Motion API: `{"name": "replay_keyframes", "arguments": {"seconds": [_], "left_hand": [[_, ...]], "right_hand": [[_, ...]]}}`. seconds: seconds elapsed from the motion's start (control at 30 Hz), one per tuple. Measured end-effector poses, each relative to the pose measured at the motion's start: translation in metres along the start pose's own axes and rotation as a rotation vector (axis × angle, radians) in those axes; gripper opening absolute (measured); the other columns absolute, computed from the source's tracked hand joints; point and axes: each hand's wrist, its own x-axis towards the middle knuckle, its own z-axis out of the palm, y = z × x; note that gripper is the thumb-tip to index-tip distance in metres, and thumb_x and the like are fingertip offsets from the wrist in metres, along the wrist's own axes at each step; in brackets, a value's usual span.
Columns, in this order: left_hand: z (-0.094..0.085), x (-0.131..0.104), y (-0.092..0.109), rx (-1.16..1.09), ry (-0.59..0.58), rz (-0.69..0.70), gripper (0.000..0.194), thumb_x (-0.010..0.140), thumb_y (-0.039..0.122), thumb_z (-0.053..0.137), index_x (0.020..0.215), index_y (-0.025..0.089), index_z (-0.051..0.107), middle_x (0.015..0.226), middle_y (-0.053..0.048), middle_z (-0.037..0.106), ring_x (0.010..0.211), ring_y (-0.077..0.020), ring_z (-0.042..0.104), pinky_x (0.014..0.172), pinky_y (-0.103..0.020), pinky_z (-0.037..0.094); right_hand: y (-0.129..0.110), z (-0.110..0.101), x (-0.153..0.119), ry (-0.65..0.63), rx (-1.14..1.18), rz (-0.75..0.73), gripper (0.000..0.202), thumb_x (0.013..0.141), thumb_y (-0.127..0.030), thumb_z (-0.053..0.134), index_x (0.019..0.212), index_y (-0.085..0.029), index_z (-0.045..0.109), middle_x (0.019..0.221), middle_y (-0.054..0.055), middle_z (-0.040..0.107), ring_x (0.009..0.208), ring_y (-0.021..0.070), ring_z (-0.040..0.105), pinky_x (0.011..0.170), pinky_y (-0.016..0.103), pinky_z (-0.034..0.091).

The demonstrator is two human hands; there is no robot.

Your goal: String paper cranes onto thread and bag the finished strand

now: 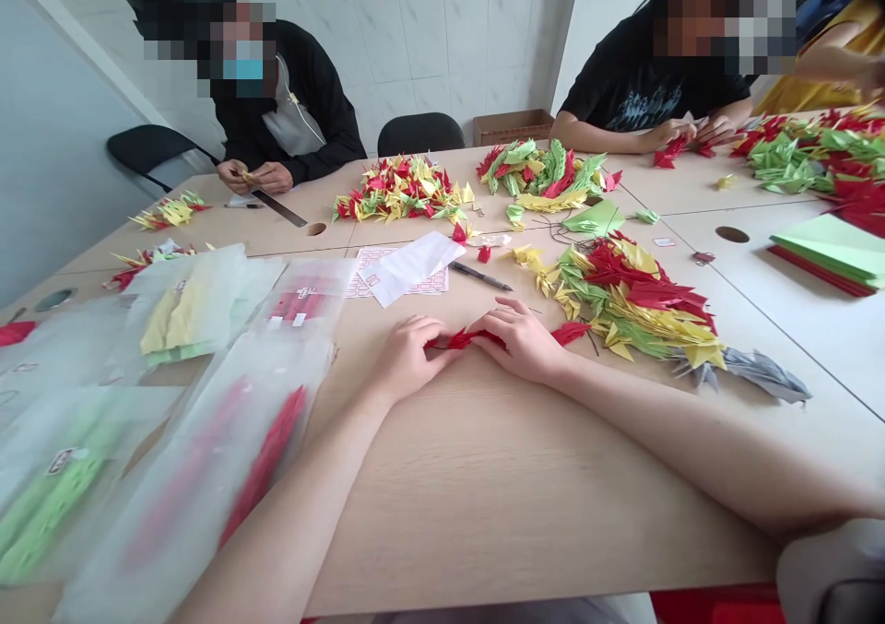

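Note:
A short string of red folded paper pieces stretches between my two hands, low over the wooden table. My left hand has its fingers closed round the left end. The right part of the string lies under the curled fingers of my right hand. More red paper shows just beyond my right wrist. To the right of it is a large heap of red, yellow and green folded paper with grey pieces at its near end. A black pen lies beyond my hands.
Clear plastic bags with folded paper cover the left side. White paper, a mixed pile and green sheets lie farther off. Across the table sit a person in a black jacket and a person in a black T-shirt.

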Motion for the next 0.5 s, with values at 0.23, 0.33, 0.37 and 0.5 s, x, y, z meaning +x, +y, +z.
{"name": "replay_keyframes", "arguments": {"seconds": [0.23,0.33,0.37,0.5], "left_hand": [[0.009,0.0,-0.007,-0.132,0.055,-0.107,0.018,0.079,0.033,0.075,0.069,0.018,0.071,0.068,-0.002,0.065,0.065,-0.0151,0.057,0.063,-0.028,0.042],[0.005,-0.001,-0.008,-0.15,0.047,-0.136,0.016,0.079,0.031,0.075,0.07,0.019,0.073,0.069,-0.002,0.066,0.065,-0.0148,0.058,0.063,-0.027,0.043],[0.004,-0.001,-0.008,-0.146,0.049,-0.142,0.015,0.079,0.031,0.075,0.071,0.019,0.073,0.069,-0.002,0.066,0.065,-0.0149,0.059,0.064,-0.027,0.044],[0.001,0.0,-0.009,-0.14,0.061,-0.15,0.012,0.081,0.03,0.072,0.076,0.02,0.074,0.075,-0.003,0.069,0.071,-0.016,0.062,0.067,-0.027,0.047]], "right_hand": [[-0.001,-0.001,0.002,-0.012,-0.045,0.04,0.017,0.099,-0.017,0.044,0.096,-0.019,0.06,0.088,0.004,0.07,0.086,0.0172,0.065,0.108,0.042,0.034],[-0.001,-0.002,0.002,-0.01,-0.174,0.108,0.018,0.099,-0.015,0.041,0.096,-0.018,0.058,0.091,0.006,0.069,0.089,0.0195,0.063,0.108,0.043,0.032],[-0.001,-0.002,0.002,-0.017,-0.217,0.134,0.019,0.099,-0.015,0.04,0.096,-0.017,0.058,0.091,0.007,0.068,0.089,0.0204,0.062,0.109,0.044,0.031],[-0.002,-0.005,0.0,-0.028,-0.265,0.195,0.016,0.099,-0.022,0.043,0.104,-0.016,0.057,0.1,0.01,0.069,0.098,0.0239,0.062,0.109,0.046,0.029]]}}
